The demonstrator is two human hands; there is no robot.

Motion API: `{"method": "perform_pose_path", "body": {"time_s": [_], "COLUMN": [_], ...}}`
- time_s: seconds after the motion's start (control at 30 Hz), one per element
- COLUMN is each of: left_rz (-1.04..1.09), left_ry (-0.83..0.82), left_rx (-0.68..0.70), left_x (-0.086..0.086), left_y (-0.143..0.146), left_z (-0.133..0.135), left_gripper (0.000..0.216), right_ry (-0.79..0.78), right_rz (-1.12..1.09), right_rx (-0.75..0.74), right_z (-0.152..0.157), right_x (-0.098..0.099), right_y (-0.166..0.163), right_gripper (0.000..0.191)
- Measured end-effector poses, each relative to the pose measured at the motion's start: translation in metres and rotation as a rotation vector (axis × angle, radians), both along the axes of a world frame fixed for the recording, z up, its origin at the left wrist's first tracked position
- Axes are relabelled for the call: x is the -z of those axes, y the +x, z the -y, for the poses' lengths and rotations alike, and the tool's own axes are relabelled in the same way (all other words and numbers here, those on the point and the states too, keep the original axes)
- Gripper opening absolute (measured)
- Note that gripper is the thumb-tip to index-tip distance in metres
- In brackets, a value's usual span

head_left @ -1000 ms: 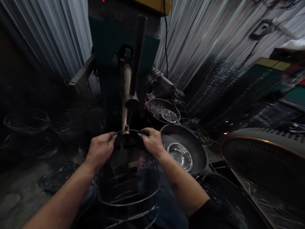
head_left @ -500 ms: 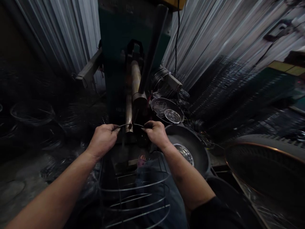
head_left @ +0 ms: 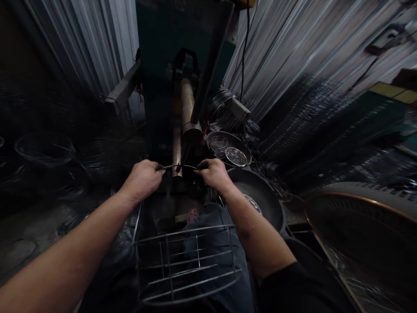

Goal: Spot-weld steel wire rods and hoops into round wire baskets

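A metal wire basket (head_left: 169, 265) reaches from low in front of me up towards the machine. Its curved far wire (head_left: 171, 166) spans the gap between my hands and lies at the tip of the lower copper-coloured arm (head_left: 177, 150) of the machine. My left hand (head_left: 145, 177) pinches this wire from the left, thumb and fingers closed. Opposite it, my right hand (head_left: 213, 174) grips the wire in the same way. Above sits a thicker metal cylinder (head_left: 188, 106). Whether the wire is clamped there is too dark to tell.
The dark green machine body (head_left: 156, 65) rises ahead. Right of it are a wire coil (head_left: 220, 108), a dark pan (head_left: 211, 139) with small wire pieces and a larger pan (head_left: 270, 204). A big copper-rimmed round vessel (head_left: 358, 200) stands far right. Round wire items (head_left: 45, 150) lie left.
The basket's near part has tilted and its grid now shows more clearly above my legs. Both hands appear slightly higher, still holding the wire at the machine's lower arm.
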State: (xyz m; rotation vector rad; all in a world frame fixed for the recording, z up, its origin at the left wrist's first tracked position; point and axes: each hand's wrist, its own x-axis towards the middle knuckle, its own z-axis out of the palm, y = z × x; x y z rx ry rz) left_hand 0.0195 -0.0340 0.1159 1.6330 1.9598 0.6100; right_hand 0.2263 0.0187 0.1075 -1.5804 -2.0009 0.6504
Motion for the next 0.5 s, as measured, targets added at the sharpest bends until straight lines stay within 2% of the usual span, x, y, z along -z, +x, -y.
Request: {"method": "perform_pose_path", "body": {"time_s": [0.5], "left_rz": [-0.067], "left_ry": [-0.010], "left_rx": [0.027], "left_x": [-0.0025], "left_y": [0.0027], "left_z": [0.0014], "left_gripper": [0.030], "right_ry": [-0.146], "right_rz": [-0.060], "right_rx": [0.062], "right_z": [-0.0025], "right_x": [-0.0051], "right_y": [-0.0023], "right_gripper": [0.008]}}
